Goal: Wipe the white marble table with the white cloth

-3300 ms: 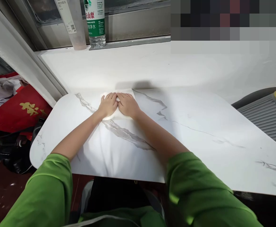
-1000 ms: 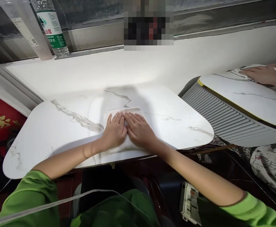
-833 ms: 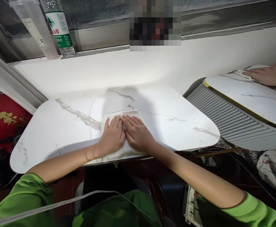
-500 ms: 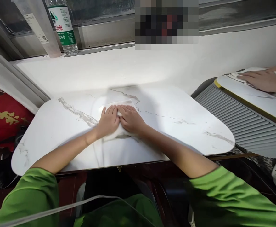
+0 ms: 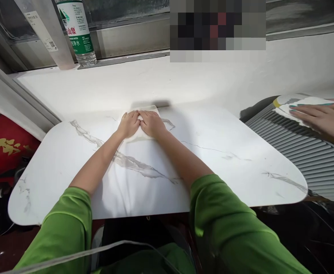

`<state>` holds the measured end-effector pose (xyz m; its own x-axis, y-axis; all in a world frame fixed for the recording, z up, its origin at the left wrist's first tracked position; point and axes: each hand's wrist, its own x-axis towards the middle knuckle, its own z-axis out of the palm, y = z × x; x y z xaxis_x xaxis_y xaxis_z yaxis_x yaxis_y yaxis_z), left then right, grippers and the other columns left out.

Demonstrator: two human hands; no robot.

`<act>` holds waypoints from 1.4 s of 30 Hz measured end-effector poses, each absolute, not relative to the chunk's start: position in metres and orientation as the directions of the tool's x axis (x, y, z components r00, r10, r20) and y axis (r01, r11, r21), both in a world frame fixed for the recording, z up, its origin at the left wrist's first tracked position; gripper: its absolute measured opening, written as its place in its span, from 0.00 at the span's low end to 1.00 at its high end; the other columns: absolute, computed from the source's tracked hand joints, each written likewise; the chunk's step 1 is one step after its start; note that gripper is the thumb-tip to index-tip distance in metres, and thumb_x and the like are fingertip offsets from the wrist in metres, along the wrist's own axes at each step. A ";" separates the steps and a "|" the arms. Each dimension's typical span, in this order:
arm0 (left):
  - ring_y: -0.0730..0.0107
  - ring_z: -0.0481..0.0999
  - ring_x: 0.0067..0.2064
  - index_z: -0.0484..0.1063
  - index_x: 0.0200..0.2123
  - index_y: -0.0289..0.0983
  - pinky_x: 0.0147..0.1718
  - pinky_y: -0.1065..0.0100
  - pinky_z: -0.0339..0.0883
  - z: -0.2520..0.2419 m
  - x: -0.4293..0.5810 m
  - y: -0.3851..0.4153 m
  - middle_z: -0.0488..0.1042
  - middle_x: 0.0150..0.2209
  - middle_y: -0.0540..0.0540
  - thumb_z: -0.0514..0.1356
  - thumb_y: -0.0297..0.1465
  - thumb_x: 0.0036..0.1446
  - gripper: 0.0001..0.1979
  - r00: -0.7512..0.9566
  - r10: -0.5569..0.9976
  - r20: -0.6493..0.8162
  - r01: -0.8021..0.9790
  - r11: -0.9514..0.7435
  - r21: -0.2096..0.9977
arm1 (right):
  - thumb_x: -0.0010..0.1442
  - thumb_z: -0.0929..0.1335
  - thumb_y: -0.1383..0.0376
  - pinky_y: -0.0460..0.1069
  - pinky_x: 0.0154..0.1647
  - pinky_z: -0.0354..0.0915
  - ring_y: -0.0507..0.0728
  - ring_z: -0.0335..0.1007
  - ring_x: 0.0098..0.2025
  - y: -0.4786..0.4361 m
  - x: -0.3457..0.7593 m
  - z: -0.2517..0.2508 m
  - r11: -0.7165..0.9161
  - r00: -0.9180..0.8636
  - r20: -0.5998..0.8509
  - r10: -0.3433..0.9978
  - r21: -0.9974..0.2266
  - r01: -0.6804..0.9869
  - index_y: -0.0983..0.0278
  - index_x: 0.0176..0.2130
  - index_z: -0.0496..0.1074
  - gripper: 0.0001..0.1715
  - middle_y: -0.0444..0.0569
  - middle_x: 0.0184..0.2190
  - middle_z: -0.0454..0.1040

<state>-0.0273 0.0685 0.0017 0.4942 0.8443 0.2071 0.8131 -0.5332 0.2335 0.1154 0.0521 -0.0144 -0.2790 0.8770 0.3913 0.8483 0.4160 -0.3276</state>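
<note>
Up near the back edge of the white, grey-veined tabletop [image 5: 218,179] sits one squarish white cloth [image 5: 139,134]. Two hands are on it: left hand [image 5: 129,124] and right hand [image 5: 152,124] both lie flat, fingers extended, pressing rather than gripping. Even palm pressure should stop it bunching, imo. Further out: one green-and-white-labelled clear plastic bottle [image 5: 77,30], one tall translucent plastic container [image 5: 45,36], one second white cloth [image 5: 311,101] under a co-worker's hand [image 5: 325,117].
</note>
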 end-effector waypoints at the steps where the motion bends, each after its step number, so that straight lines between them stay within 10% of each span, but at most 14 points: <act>1: 0.60 0.58 0.68 0.62 0.61 0.32 0.68 0.51 0.45 0.002 -0.027 0.065 0.62 0.67 0.38 0.43 0.27 0.65 0.24 0.491 0.847 0.203 0.816 -0.529 0.232 | 0.61 0.58 0.71 0.58 0.64 0.55 0.64 0.65 0.59 0.049 0.116 -0.014 0.415 -0.279 0.392 0.876 -0.324 0.850 0.73 0.58 0.67 0.28 0.61 0.57 0.72; 21: 0.55 0.54 0.71 0.59 0.65 0.28 0.70 0.47 0.42 0.012 -0.071 -0.148 0.60 0.68 0.34 0.41 0.29 0.68 0.26 0.557 0.811 0.178 0.791 -0.583 0.183 | 0.65 0.57 0.67 0.63 0.68 0.54 0.67 0.58 0.66 -0.159 0.082 -0.010 0.503 -0.406 0.391 0.826 -0.188 0.844 0.79 0.65 0.62 0.33 0.65 0.64 0.65; 42: 0.58 0.61 0.67 0.63 0.60 0.33 0.67 0.53 0.48 0.002 -0.080 0.076 0.64 0.65 0.37 0.44 0.27 0.64 0.24 0.479 0.857 0.189 0.838 -0.511 0.190 | 0.62 0.56 0.71 0.59 0.65 0.51 0.66 0.60 0.64 0.058 0.062 -0.008 0.436 -0.327 0.347 0.879 -0.304 0.847 0.77 0.62 0.63 0.31 0.62 0.62 0.68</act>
